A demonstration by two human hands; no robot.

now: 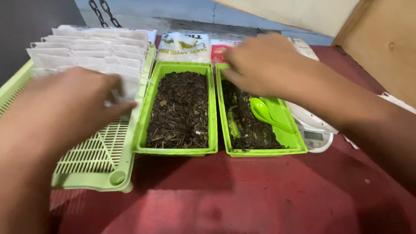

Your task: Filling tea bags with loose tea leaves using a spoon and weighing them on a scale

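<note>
My left hand [73, 97] is blurred over the light green slatted basket [97, 162], its fingers at the rows of white paper bags [93, 50] standing in it; whether it grips one I cannot tell. My right hand [264, 63] hovers over the far end of the right green tray [264, 151], fingers together and pointing left, with nothing seen in it. That tray holds some dark dried plant bits and a green plastic spoon [266, 113]. The left green tray [173, 151] is full of the same dark material.
Printed plastic packets [184, 45] lie behind the trays. A white digital scale [316, 136] sits right of the right tray. Everything rests on a dark red table [260, 195]. A chain [104, 12] hangs at the back, and wooden boards stand at the far right.
</note>
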